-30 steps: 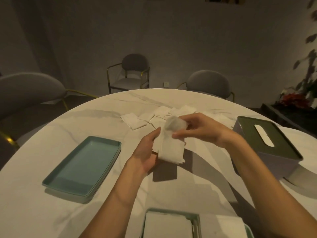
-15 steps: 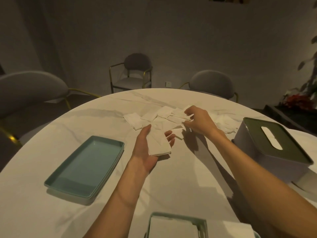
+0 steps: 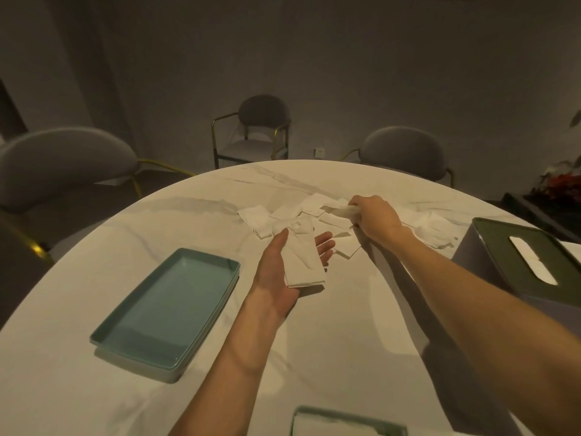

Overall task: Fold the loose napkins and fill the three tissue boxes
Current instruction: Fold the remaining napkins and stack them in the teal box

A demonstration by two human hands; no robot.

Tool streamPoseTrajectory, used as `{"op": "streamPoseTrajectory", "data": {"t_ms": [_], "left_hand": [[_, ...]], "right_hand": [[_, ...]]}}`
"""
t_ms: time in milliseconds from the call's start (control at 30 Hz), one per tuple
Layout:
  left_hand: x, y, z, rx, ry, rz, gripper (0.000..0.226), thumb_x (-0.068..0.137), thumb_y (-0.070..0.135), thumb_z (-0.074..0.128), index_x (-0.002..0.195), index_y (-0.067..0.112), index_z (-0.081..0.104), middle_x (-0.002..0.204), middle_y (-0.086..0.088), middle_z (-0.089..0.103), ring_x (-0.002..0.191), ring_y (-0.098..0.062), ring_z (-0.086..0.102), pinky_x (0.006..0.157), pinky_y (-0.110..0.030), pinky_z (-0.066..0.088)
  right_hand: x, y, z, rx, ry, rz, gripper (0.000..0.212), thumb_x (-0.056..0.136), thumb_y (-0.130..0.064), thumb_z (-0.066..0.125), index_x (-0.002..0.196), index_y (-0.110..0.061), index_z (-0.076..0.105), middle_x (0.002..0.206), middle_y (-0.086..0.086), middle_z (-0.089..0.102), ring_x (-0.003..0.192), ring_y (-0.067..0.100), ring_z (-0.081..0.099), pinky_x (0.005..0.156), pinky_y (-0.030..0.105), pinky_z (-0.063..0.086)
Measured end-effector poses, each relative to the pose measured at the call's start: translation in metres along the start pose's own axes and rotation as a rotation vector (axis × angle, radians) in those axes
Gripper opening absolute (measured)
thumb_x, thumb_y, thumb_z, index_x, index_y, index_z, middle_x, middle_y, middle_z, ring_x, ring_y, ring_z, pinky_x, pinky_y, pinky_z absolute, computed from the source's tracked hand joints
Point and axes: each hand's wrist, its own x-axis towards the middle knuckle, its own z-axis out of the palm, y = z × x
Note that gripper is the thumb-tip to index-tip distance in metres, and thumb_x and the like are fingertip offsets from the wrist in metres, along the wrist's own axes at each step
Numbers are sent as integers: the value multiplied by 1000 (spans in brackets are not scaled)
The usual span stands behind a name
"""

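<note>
Both forearms bare to frame edge; no sleeves, left grip [image 3: 284,272] and right grip [image 3: 375,220] ungloved.

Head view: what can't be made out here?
- Tissue box at right: contents hidden by its dark lid; only a white strip shows in the slot.
- Box at the bottom edge: cut off by the frame, fill level unclear.
- Third box: not in view.
- Napkin in the right hand: partly covered by the fingers, fold state unclear.
- Stack on the left hand: sheet count too fine to tell.
</note>
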Motion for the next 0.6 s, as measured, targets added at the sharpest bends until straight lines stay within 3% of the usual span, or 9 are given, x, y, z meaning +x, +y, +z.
{"op": "streamPoseTrajectory", "data": {"t_ms": [133, 233, 367, 500, 600], "left_hand": [[-1, -1, 1, -2, 11, 11, 72, 109, 44, 28, 86, 5, 84, 112, -17, 76, 119, -32, 59, 122, -44, 30], [1, 0, -2, 36, 39, 4, 70, 108, 45, 30, 92, 3, 83, 119, -18, 74, 115, -31, 62, 121, -44, 31], [2, -1, -4, 98, 76, -8, 70, 107, 49, 31, 95, 5, 83, 119, -19, 74, 107, -30, 64, 111, -43, 39], [3, -1, -6, 73, 124, -13, 61, 107, 49, 36, 119, 2, 73, 122, -20, 73, 103, -31, 69, 114, -47, 38], [-1, -1, 0, 84, 161, 23, 41, 107, 44, 43, 113, 13, 70, 106, -14, 77, 90, -31, 74, 103, -52, 50]], "right_hand": [[-12, -1, -7, 109, 77, 47, 18, 101, -19, 61, 117, -15, 68, 112, 11, 71, 91, 26, 63, 88, 37, 56], [-20, -8, -28, 413, 195, 97, 19, 99, -22, 64, 113, -10, 71, 105, 5, 70, 89, 20, 62, 77, 26, 52], [-40, -23, -60, 627, 252, 106, 28, 97, -27, 68, 121, -13, 69, 113, 0, 66, 100, 19, 62, 90, 36, 56], [-71, -36, -96, 956, 48, 73, 40, 92, -33, 71, 129, -19, 65, 119, -6, 68, 108, 18, 66, 93, 36, 57], [-96, -44, -115, 1248, -224, -1, 46, 81, -34, 73, 125, -18, 68, 119, -2, 73, 109, 19, 70, 90, 34, 60]]}}
